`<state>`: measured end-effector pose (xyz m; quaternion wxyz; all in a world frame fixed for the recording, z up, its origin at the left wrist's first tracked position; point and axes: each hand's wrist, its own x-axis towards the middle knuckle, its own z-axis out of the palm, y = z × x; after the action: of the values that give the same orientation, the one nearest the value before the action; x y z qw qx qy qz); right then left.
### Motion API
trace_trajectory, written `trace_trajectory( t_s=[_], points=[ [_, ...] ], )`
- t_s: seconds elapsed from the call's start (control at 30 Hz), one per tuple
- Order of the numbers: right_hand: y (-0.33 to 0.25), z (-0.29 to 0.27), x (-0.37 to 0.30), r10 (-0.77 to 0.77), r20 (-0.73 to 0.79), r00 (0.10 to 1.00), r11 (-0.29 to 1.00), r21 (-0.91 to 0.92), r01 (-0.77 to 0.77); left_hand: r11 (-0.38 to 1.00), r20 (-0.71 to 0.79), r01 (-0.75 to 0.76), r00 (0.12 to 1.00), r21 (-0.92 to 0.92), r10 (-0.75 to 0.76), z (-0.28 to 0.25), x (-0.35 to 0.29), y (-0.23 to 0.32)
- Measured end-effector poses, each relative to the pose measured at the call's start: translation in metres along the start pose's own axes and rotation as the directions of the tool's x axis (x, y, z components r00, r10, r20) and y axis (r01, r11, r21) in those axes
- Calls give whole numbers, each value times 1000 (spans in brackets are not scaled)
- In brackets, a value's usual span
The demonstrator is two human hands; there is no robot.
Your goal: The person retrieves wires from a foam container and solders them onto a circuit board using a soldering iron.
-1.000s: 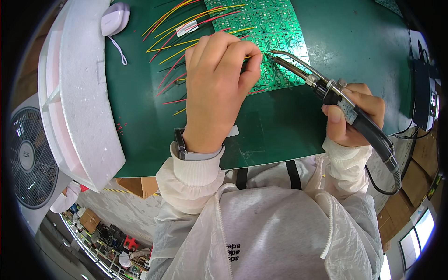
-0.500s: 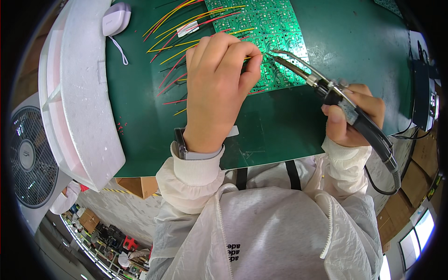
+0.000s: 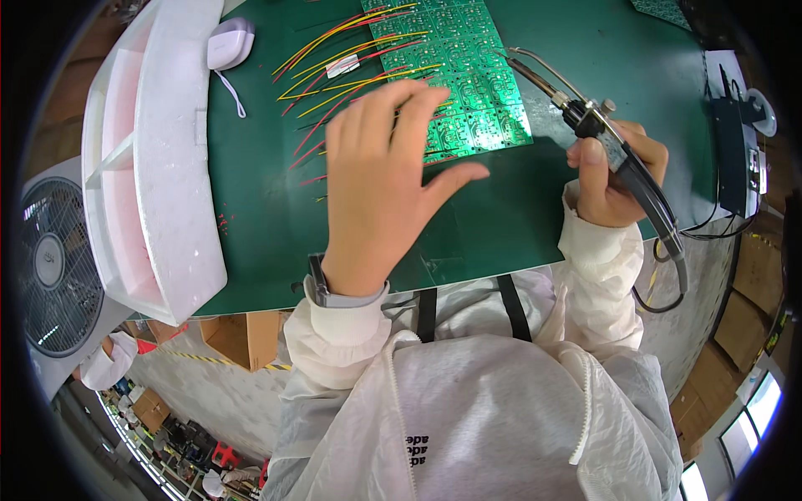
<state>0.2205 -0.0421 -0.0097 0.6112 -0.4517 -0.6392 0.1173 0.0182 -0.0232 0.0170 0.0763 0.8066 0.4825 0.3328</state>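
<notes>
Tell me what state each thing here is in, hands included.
Left hand: open, thumb spread
Right hand: closed around soldering iron
Soldering iron: held; whether hot, cannot tell
Circuit board panel: lying flat
Wires: ends fanned out leftward
Lilac case: shut
Foam tray: uncovered
Fan: cannot tell whether running

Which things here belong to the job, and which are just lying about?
Likely the job:
- soldering iron, in the right hand
- circuit boards
- wires, beside the open left hand

Seemingly just lying about:
- lilac case with strap
- fan, beyond the bench
</notes>
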Motion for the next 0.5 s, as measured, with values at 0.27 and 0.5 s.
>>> trace_trajectory(
  t_s=[0.27,0.5],
  points=[
    [-1,6,-2,128,-108,986,987,112,-116,992,14,-51,999,117,50,7,1,-5],
    [6,1,-6,147,-213,966,986,108,-127,993,-89,20,996,115,-9,-100,13,1]
  ],
)
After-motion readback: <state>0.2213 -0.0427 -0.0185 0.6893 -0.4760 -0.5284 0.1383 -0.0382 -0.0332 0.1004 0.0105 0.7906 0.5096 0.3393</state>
